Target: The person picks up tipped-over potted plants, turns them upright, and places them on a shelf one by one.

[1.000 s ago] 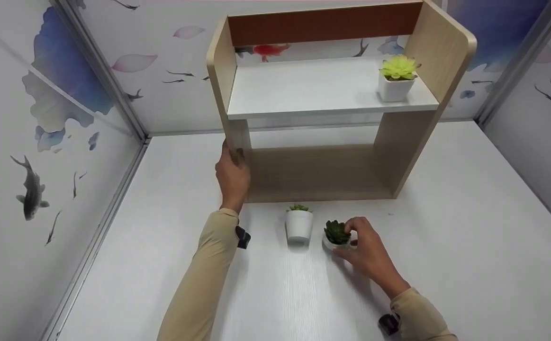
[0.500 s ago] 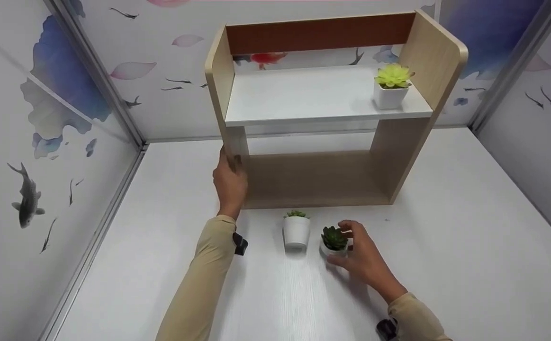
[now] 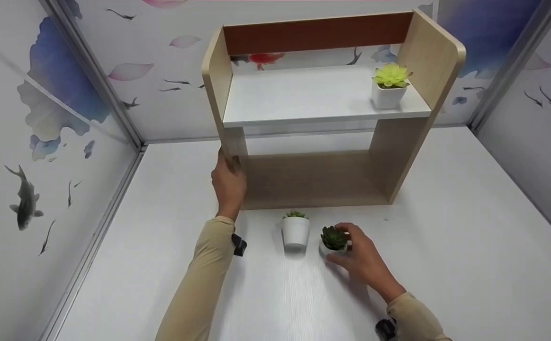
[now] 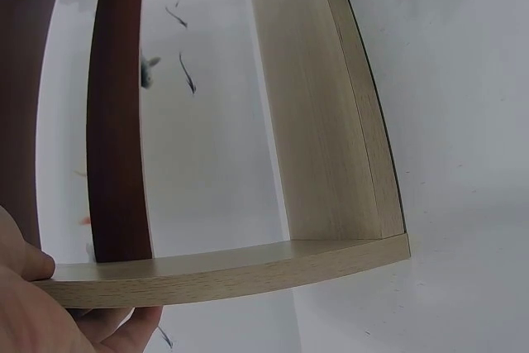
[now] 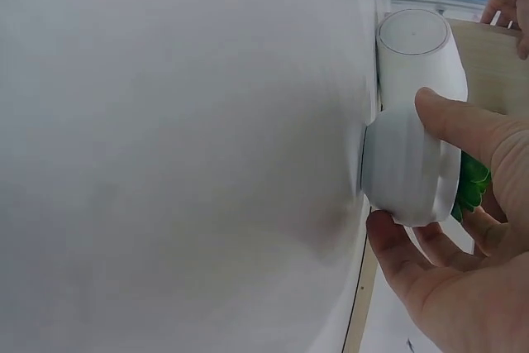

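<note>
Sitting between thumb [image 5: 453, 121] and fingers [image 5: 398, 255] of right grip [image 3: 366, 259]: dark succulent [image 3: 333, 238].

The rectangular wood-grained shelf unit [image 3: 434, 61] is pale beige; its rear rail [image 3: 320, 34] is red-brown, its middle board [image 3: 299, 92] white. At its 2 o'clock, a yellow-green rosette succulent [image 3: 392, 76] tops a square white pot [image 3: 387, 97]. At 5 o'clock in the head view, a dark green rosette succulent [image 3: 333, 238] tops a round white pot [image 5: 409, 167]. A blue-and-grey leaf print [image 3: 64, 76] patterns the white wall panel [image 3: 0, 265] at 10 o'clock.
</note>
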Motion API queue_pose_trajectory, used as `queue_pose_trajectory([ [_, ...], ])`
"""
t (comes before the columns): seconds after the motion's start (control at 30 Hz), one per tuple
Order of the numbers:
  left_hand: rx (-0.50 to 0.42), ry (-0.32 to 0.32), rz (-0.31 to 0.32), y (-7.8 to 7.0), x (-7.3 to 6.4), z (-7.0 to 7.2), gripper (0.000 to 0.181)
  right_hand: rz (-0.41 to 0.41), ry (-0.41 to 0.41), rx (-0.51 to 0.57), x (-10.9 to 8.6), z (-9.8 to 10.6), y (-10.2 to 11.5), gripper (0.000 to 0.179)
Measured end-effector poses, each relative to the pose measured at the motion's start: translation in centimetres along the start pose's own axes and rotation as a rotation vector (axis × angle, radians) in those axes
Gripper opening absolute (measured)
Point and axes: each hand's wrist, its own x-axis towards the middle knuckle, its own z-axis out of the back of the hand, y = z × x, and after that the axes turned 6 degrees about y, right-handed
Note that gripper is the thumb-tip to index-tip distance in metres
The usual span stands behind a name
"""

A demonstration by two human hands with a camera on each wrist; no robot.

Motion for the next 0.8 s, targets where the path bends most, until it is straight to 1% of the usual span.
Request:
queue_pose_trajectory([
  [0.17, 0.008, 0.005, 0.009, -0.1, 0.0, 0.0, 0.05, -0.022, -0.007, 0.024, 0.1, 0.1, 0.2, 0.071],
  [0.27, 0.008, 0.005, 0.007, -0.2, 0.0, 0.0, 0.05, -0.018, -0.004, 0.04, 0.2, 0.6, 0.7, 0.071],
  [0.37, 0.007, 0.0, -0.003, -0.2, 0.0, 0.1, 0.05, 0.003, -0.01, 0.039, 0.4, 1.2, 1.5, 0.071],
  [0.53, -0.003, 0.007, -0.02, -0.1, 0.1, 0.0, 0.049, 0.049, -0.03, 0.007, 0.7, 2.5, 3.3, 0.071],
  [0.8, -0.017, 0.008, -0.011, 0.0, 0.1, 0.0, 0.05, 0.146, -0.059, -0.035, 1.2, 4.9, 6.8, 0.068],
])
